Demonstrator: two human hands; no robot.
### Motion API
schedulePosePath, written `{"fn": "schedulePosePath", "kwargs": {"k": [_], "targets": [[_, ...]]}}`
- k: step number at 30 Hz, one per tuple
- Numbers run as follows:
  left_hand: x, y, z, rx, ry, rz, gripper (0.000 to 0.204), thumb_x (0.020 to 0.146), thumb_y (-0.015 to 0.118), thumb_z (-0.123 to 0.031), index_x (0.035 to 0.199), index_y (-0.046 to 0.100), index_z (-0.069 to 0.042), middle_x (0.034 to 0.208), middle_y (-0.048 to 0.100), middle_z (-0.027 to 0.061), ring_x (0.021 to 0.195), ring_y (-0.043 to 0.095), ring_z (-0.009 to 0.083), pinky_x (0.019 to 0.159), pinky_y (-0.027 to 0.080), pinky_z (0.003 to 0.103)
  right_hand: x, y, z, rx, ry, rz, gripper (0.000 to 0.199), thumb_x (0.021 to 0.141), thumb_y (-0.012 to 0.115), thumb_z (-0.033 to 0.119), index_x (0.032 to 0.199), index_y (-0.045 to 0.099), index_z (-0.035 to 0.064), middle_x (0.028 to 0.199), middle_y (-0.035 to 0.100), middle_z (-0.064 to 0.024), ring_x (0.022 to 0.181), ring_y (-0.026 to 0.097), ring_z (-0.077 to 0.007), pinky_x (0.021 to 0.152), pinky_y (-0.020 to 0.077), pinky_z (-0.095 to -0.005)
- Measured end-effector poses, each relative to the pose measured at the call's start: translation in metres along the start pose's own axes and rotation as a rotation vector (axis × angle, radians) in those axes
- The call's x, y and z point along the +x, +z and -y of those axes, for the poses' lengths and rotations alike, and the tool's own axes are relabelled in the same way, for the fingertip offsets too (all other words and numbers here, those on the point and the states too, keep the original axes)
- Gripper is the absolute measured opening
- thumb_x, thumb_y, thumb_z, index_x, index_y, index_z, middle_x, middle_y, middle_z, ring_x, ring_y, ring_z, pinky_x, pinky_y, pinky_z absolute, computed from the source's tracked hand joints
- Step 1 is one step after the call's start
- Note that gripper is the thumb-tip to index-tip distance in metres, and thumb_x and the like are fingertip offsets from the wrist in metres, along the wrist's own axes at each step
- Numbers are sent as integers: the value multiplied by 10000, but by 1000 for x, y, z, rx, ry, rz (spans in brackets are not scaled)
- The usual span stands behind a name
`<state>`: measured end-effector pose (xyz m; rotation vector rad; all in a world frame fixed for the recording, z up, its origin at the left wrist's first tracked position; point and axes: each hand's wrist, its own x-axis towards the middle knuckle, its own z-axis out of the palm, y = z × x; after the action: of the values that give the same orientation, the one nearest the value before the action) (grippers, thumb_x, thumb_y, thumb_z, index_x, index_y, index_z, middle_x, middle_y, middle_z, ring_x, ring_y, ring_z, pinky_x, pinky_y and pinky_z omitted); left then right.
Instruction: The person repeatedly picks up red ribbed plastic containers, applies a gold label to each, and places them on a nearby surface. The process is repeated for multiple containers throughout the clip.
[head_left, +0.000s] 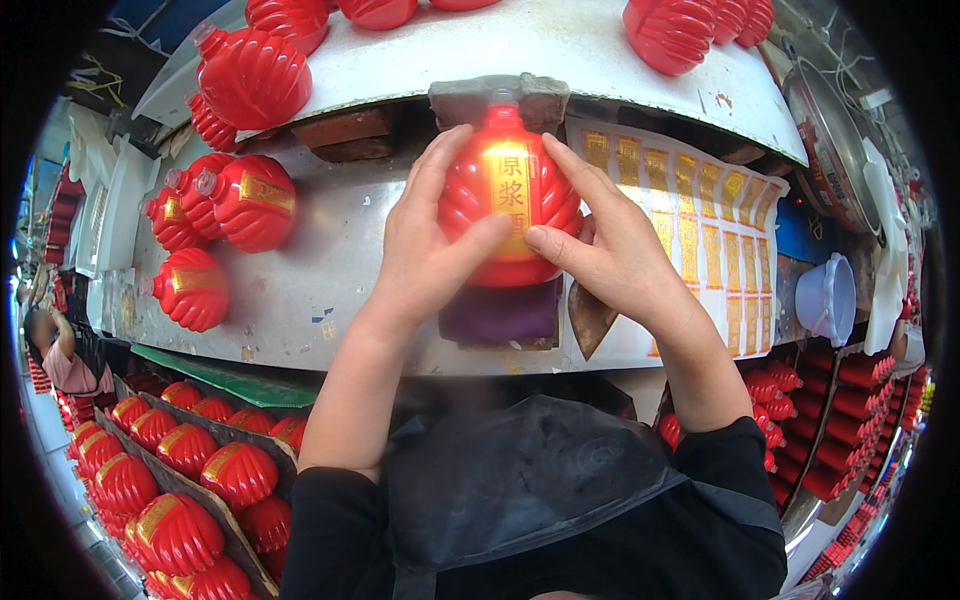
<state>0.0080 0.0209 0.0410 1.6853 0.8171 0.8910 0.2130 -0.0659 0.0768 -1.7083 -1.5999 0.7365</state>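
Worktable [335, 235] beneath the hands [622, 252] adjoins crated red bottles [240, 478].

Left hand [425, 225] and right hand [625, 250] bare, forearms [352, 400] too. Black short-sleeved cloth top [640, 550], sleeves [728, 475] ending around the elbows. Dark, glossy, creased bib apron [520, 470], possibly plastic-coated, view hazy; flat dark-grey strap [735, 506] toward right side.

Grey workbench [335, 245] with bottles [258, 205], label sheet [712, 245]

I saw a scuffed grey metal worktable [335, 250] beneath the hands [615, 250], a raised white tabletop [480, 60] beyond them, a green board [215, 380] low to their left, and pale light throughout.
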Motion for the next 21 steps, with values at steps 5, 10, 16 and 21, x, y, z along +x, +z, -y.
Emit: {"fn": "schedulePosePath", "kwargs": {"k": [5, 10, 16, 21], "targets": [[0, 0, 2, 14, 11, 0, 806, 858, 801, -246, 1546, 451, -13, 1560, 494, 214, 1435, 513, 334, 1179, 418, 414, -4, 2, -3, -16, -2, -6, 856, 911, 788, 296, 1633, 387, 74, 1520, 536, -209, 1031, 667, -181, 791, 554, -275], [1, 1, 6, 96, 98, -10, 804, 861, 793, -270, 1542, 454, -10, 1553, 497, 229, 1438, 508, 359, 1183, 413, 427, 2, -3, -12, 99, 43, 10, 701, 983, 721, 316, 1588, 467, 69, 1451, 586, -164, 953, 651, -137, 732, 536, -258], [2, -1, 6, 260, 208, -18, 791, 867, 781, -297, 1536, 464, -21, 1552, 495, 242, 1450, 486, 401, 1196, 396, 454, 35, -46, -8, 747, 412, -82, 415, 1117, 494, 368, 1132, 766, 54, 995, 724, -26, 961, 635, -95, 886, 498, -255], [3, -2, 7, 348, 292, -13, 772, 872, 769, -304, 1532, 474, -34, 1558, 489, 245, 1466, 462, 419, 1203, 382, 472, 29, -28, 13, 439, -195, 93, 333, 883, 723, -64, 1197, 663, 32, 1097, 689, -50, 1033, 685, -149, 915, 561, -286]]}}
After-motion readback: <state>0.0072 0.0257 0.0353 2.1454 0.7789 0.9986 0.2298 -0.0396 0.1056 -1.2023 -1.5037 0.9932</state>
